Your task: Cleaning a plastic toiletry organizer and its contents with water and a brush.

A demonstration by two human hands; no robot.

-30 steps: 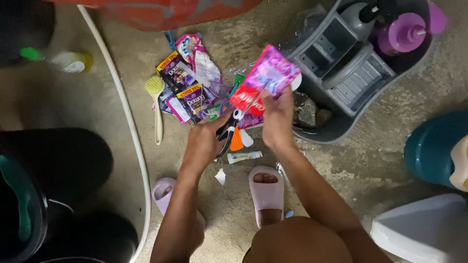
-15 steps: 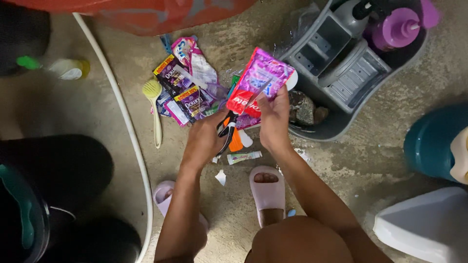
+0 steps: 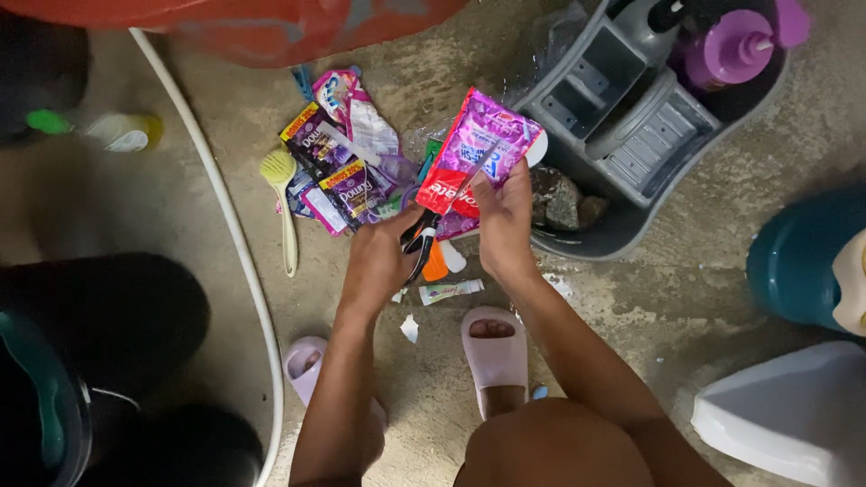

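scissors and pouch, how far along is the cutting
Done: several sachets already lie on the floor, whether cut I cannot tell. In hand: the right hand holds a purple and red pouch while the left hand works scissors across it. Left: the pouch is still in one piece.

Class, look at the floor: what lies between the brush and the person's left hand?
In the head view, a pile of purple sachets lies between the brush and the left hand.
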